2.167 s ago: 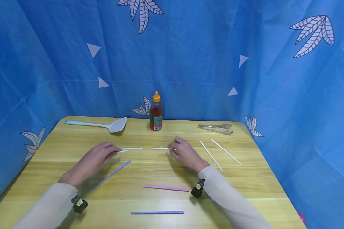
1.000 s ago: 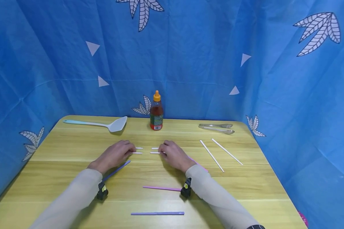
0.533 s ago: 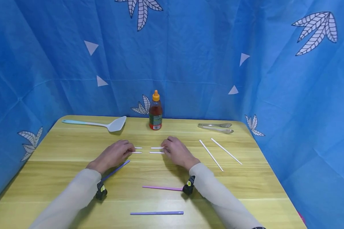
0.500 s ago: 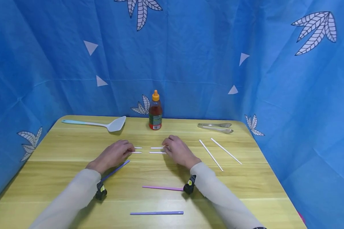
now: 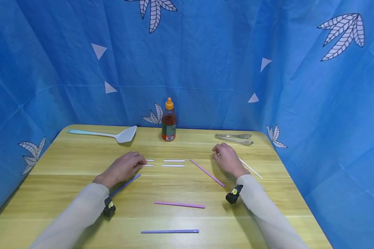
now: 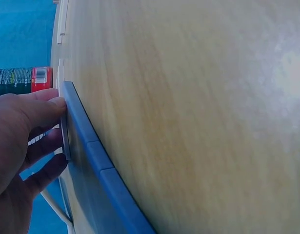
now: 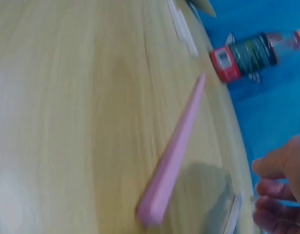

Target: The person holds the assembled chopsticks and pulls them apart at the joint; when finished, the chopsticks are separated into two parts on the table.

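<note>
My left hand (image 5: 123,168) pinches a short white stick (image 5: 148,166) at the table's left middle, and its fingers also cover part of a second short white stick (image 5: 150,160). In the left wrist view thumb and fingertips close on a pale stick beside a blue chopstick (image 6: 118,187). Two more short white sticks lie parallel to the right, an upper one (image 5: 174,160) and a lower one (image 5: 172,166). My right hand (image 5: 229,160) hovers with loosely bent, empty fingers over a long white stick (image 7: 232,214). A pink chopstick (image 5: 207,173) lies left of it.
Behind stand a sauce bottle (image 5: 169,122), a spatula (image 5: 126,135) and metal tongs (image 5: 235,138). Another long white stick (image 5: 252,169) shows beyond the right hand. Nearer lie a second pink chopstick (image 5: 179,205) and a purple one (image 5: 169,231). Blue curtain (image 5: 205,69) surrounds the table.
My right hand has let go of the right-hand short white sticks and moved right, over the long white sticks. The slanted pink chopstick is uncovered. The left hand has stayed put since one second ago.
</note>
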The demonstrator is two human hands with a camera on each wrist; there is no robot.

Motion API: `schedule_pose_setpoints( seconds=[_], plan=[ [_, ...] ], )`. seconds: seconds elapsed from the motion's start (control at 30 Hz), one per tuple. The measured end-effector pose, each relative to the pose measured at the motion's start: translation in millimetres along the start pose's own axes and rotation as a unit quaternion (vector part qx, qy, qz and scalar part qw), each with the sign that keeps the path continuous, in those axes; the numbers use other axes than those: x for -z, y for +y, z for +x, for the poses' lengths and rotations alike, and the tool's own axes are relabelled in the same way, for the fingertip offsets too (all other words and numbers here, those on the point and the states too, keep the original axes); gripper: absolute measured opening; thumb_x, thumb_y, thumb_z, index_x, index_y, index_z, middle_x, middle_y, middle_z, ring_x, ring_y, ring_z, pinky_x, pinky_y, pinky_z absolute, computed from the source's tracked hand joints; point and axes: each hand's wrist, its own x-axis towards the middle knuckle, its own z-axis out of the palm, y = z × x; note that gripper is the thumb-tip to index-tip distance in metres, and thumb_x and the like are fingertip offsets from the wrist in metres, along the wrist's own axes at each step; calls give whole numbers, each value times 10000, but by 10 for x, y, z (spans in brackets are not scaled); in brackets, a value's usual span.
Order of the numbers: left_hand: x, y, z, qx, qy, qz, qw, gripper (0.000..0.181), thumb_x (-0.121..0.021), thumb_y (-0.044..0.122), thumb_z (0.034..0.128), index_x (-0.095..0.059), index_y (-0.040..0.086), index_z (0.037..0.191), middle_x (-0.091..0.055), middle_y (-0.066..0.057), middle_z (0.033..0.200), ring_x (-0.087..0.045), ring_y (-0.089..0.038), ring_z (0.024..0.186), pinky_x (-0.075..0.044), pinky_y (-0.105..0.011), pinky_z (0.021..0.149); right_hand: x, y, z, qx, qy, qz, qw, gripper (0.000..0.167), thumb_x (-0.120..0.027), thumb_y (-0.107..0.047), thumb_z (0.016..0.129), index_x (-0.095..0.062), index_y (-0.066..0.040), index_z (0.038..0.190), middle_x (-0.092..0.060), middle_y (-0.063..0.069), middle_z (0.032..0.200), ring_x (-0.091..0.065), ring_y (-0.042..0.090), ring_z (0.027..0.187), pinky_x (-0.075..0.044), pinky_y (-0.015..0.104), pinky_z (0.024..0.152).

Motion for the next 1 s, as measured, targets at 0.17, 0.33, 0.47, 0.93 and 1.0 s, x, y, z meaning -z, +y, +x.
schedule_pose_setpoints(
  seconds=[0.17, 0.33, 0.47, 0.93, 1.0],
  plan=[
    [-2, -16, 1, 40, -63, 24, 10000, 126, -730, 77, 1045, -777, 165, 1123, -734, -3, 1103, -688, -239, 1080, -604, -494, 999, -8, 215, -74, -494, -259, -162, 9983, 292, -728, -208, 1049, -725, 25, 1224, -688, 157, 1054, -676, 310, 950, -593, 516, 892],
    [-4, -29, 8, 96, -86, 43, 9999, 125, -733, 80, 1044, -777, 166, 1123, -733, -6, 1110, -681, -239, 1085, -601, -499, 1008, -35, 273, -108, -534, -402, -135, 9977, 217, -736, -177, 1045, -737, 3, 1167, -691, 150, 1056, -669, 294, 945, -592, 510, 878],
    [7, -11, 10, 126, -105, 36, 9999, 122, -736, 82, 1044, -779, 165, 1122, -736, -12, 1119, -681, -239, 1086, -600, -498, 1012, -19, 245, -91, -470, -394, -131, 9980, 114, -711, -94, 1040, -734, -8, 1111, -688, 136, 1025, -665, 281, 932, -589, 507, 861],
    [12, 3, 19, 167, -166, 28, 9997, 112, -736, 93, 1046, -778, 156, 1128, -735, -16, 1120, -686, -247, 1101, -599, -500, 1019, 568, -193, 107, -375, -39, 1034, 9939, 350, -613, -142, 1114, -591, 7, 1431, -772, 220, 1128, -770, 338, 931, -633, 488, 815],
    [8, -4, 15, 180, -173, 7, 9997, 111, -734, 98, 1048, -777, 156, 1132, -732, -13, 1116, -684, -242, 1094, -600, -500, 1014, 617, -277, 122, -407, -199, 1585, 9863, 428, -617, -156, 1117, -539, -32, 1519, -759, 216, 1158, -774, 352, 947, -644, 456, 820]
  ],
)
